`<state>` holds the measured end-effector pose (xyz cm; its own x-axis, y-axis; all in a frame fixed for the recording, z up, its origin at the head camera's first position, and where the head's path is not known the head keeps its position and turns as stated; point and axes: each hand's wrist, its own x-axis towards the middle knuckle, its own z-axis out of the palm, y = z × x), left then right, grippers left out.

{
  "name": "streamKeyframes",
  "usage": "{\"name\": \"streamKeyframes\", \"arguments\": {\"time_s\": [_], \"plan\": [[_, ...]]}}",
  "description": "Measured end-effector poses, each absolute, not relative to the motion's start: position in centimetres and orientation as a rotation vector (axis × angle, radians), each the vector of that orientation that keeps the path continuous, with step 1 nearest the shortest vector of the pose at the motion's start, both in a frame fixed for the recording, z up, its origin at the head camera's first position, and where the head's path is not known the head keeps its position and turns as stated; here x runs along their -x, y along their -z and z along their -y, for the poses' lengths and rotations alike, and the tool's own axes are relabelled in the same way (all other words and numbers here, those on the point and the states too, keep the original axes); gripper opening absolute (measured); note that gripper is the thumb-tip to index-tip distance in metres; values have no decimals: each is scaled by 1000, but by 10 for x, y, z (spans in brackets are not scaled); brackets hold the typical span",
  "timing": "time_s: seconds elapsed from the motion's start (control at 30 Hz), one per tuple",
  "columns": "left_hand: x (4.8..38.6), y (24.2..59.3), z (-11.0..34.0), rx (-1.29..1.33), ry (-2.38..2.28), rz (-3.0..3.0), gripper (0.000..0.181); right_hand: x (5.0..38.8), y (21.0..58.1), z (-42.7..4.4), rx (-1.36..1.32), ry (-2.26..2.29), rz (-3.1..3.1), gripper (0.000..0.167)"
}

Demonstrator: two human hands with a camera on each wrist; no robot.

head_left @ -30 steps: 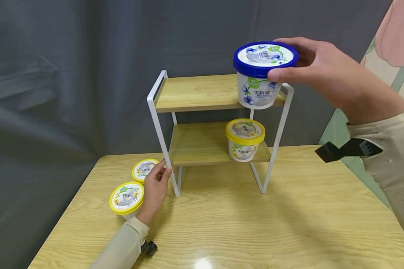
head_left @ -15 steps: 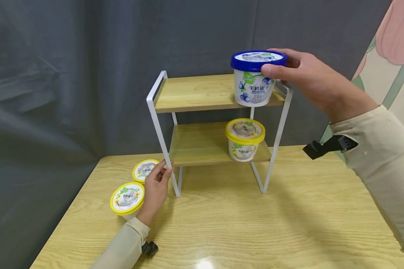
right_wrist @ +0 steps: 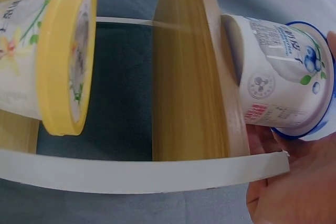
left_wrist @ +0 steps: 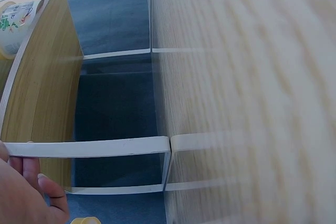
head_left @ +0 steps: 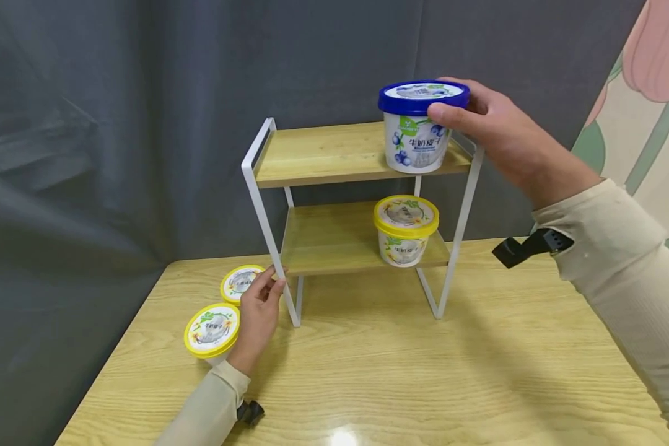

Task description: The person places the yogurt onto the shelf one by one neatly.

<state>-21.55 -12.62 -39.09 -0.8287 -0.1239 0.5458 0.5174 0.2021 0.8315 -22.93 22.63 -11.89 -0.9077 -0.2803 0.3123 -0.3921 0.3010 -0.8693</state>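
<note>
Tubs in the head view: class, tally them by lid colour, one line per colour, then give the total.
Yellow-lidded tubs: 3
Blue-lidded tub: 1
Total: 4

Three yellow-lidded tubs [head_left: 406, 231], one blue-lidded tub [head_left: 415, 139], one rack [head_left: 318, 153].

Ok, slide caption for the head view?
Right grip holds a blue-lidded tub at the top shelf, left grip on the white frame.
</note>
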Motion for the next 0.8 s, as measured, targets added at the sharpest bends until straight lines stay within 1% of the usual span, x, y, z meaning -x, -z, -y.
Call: {"name": "streamKeyframes", "arguments": {"time_s": [0.13,0.3,0.4,0.47,0.5,0.53,0.67,0.73,0.8], "plan": [[215,390,127,369,1671,1975,22,228,121,-226,-635,-1705,2408,65],[215,389,126,386,1664,1972,22,228,127,-231,-654,-1793,2310,71],[214,388,123,388,1659,1964,22,226,136,-241,-650,-1908,2190,77],[214,388,121,384,1659,1961,22,223,147,-248,-616,-1976,2102,76],[214,388,121,381,1663,1960,22,220,154,-252,-592,-1997,2069,74],[213,388,120,378,1662,1961,22,218,162,-256,-568,-2010,2033,68],[212,386,118,377,1663,1971,23,206,202,-262,-488,-2037,1863,33],[212,386,118,377,1665,1973,23,200,222,-262,-483,-2041,1800,19],[211,385,118,381,1666,1972,23,194,241,-262,-472,-2034,1797,16]]}}
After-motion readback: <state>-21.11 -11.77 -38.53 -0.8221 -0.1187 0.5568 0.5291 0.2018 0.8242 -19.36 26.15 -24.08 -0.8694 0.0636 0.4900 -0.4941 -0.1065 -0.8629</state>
